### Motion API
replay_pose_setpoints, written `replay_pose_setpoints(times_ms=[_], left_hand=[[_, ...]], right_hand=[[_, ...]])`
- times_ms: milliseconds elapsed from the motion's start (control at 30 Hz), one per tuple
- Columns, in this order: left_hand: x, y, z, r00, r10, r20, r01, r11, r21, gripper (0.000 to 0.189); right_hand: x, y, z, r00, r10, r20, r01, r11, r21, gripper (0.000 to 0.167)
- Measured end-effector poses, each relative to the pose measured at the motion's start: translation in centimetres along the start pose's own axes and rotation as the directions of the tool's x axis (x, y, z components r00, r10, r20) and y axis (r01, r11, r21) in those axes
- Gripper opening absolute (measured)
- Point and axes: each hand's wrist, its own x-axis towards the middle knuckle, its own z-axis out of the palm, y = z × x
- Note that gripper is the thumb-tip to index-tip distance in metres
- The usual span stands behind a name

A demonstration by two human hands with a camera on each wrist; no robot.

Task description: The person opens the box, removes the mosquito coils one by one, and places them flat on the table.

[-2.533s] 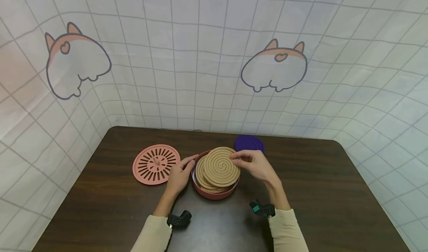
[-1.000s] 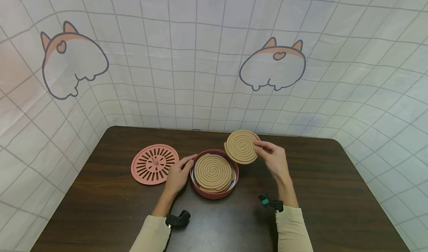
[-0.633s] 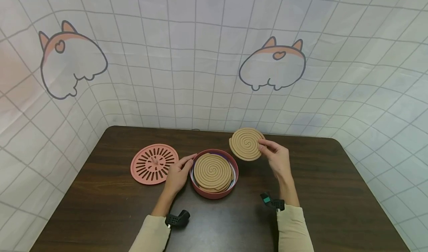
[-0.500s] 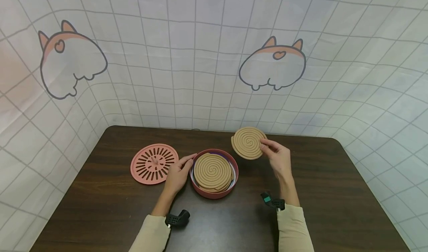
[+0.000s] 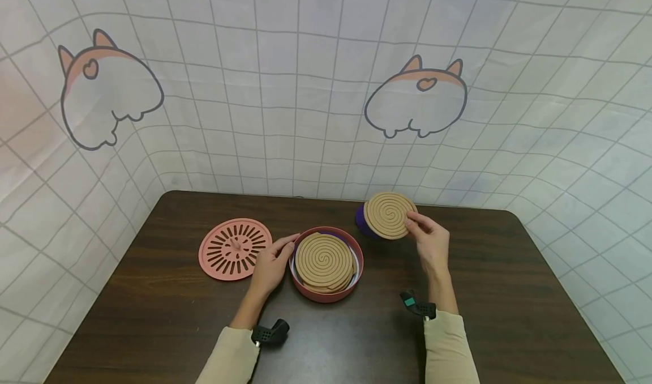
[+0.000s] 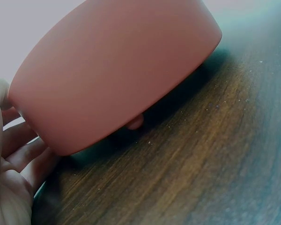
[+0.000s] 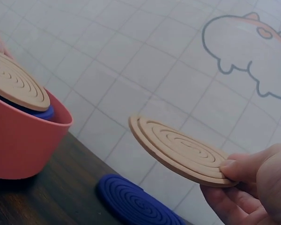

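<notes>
My right hand [image 5: 433, 245] pinches the edge of a tan mosquito coil [image 5: 390, 215] between thumb and fingers. The coil hangs tilted above a purple mosquito coil [image 7: 140, 204] lying on the table; in the head view it covers most of the purple one. My left hand [image 5: 270, 268] grips the left side of a round red mosquito coil box [image 5: 326, 298]. In the left wrist view its fingers [image 6: 40, 164] lie along the box wall [image 6: 112, 70]. Inside the box, several tan coils [image 5: 324, 259] are stacked, with purple and white showing at their edges.
A pink slotted lid [image 5: 235, 249] with a small middle knob lies left of the box, partly behind my left hand. The dark wooden table [image 5: 509, 293] ends at a white grid-patterned curtain [image 5: 316, 118] at the back and sides.
My right hand has lifted the tan coil off the stack and carried it right and back, over the purple coil. The left hand has stayed at the box.
</notes>
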Motion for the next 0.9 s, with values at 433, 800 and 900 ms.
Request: replay_pose_setpoints(times_ms=[433,800,900], left_hand=[[0.0,0.2,0.0,1.000,0.000,-0.003,0.000,1.000,0.000,0.029],[-0.1,0.2,-0.1,1.000,0.004,-0.002,-0.004,1.000,0.004,0.030],[0.0,0.2,0.0,1.000,0.009,-0.003,-0.009,1.000,0.001,0.030]], right_hand=[[0.5,1.1,-0.8,0.997,0.028,-0.074,-0.033,0.998,-0.057,0.030],[0.7,1.9,-1.2,0.991,0.012,-0.135,-0.012,1.000,-0.003,0.028],[0.8,2.1,-1.4,0.989,0.018,-0.149,-0.016,1.000,0.014,0.029]])
